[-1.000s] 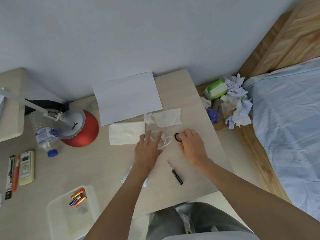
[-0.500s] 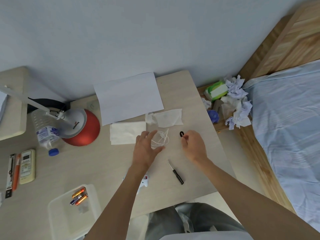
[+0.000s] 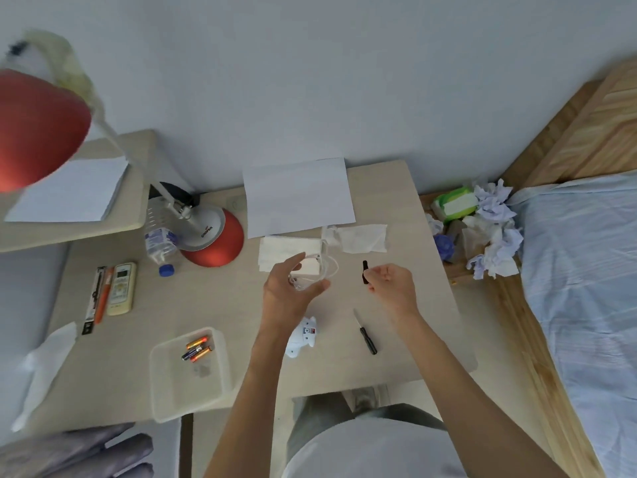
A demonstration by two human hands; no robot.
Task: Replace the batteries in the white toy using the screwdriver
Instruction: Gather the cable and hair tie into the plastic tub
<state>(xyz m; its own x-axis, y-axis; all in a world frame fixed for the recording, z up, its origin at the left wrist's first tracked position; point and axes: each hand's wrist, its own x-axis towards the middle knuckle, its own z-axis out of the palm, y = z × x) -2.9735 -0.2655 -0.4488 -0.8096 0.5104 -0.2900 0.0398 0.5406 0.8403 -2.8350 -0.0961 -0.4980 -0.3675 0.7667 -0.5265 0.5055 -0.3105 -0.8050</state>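
A pale wooden surface (image 3: 396, 208) stands against a grey wall, with a wooden-framed bed (image 3: 586, 270) to its right. Above the middle of the surface, the left hand (image 3: 293, 288) curls around a small clear plastic bag (image 3: 315, 274), thumb below and fingers above, the grip closed loosely on it. The right hand (image 3: 391, 288) is raised beside it, apart from it, its grip pinching one small black ring-shaped item (image 3: 365, 272) between thumb and forefinger; what the item is cannot be told. Just below the left wrist lies the one white toy (image 3: 303, 338), on the surface, untouched by either hand, a small panel with red and blue marks facing up. One screwdriver (image 3: 365, 334) with a black handle lies to the toy's right, under the right forearm, also untouched. To the toy's left sits one clear plastic tray (image 3: 162, 384) holding three batteries (image 3: 197, 350), orange and dark. Behind the hands lie two tissues (image 3: 362, 238) and one sheet of white paper (image 3: 296, 196). Further left stand one red desk lamp (image 3: 213, 236) and one plastic bottle (image 3: 160, 244) lying on its side, then one remote control (image 3: 120, 288) beside an orange pen (image 3: 103, 294). A heap of crumpled tissues (image 3: 493, 232) rests on a ledge between surface and bed.
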